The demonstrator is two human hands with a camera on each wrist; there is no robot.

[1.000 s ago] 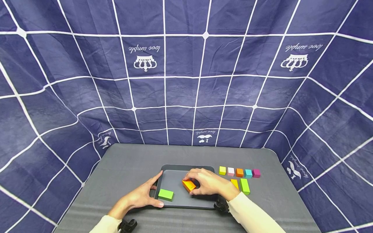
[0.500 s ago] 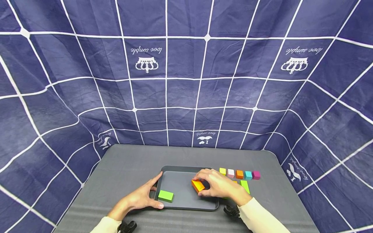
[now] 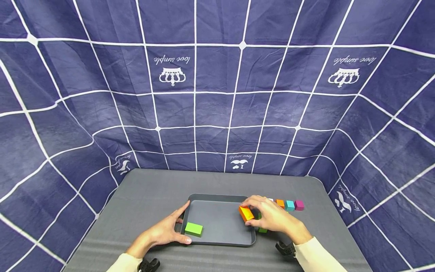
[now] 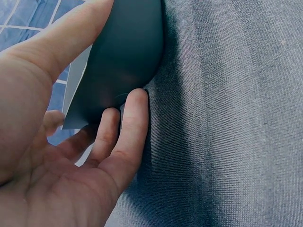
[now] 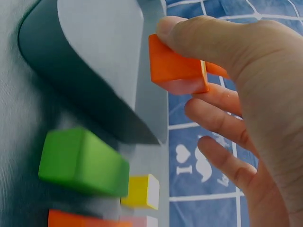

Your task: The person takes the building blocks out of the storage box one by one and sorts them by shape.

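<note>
My left hand (image 3: 164, 229) holds the left end of a shallow grey tray (image 3: 217, 197), thumb at the near corner and index finger toward the far one. In the left wrist view, fingertips (image 4: 137, 97) press against the tray's outer wall. My right hand (image 3: 272, 216) pinches an orange rectangular block (image 3: 246, 214) between thumb and fingers, tilted and raised over the tray's right edge. The right wrist view shows that orange block (image 5: 175, 68) held in the air beside the rim. A green block (image 3: 194, 229) lies in the tray's near left corner.
Right of the tray, a row of small cubes includes an orange cube (image 3: 279, 203), a cyan cube (image 3: 290, 205) and a purple cube (image 3: 299, 205). Another green block (image 3: 263, 229) stands beside the tray, partly hidden by my right hand. A patterned blue cloth (image 3: 217, 109) surrounds the table.
My right hand has carried the orange block rightward, from over the tray's middle to its right edge. My left hand has stayed at the tray's left end.
</note>
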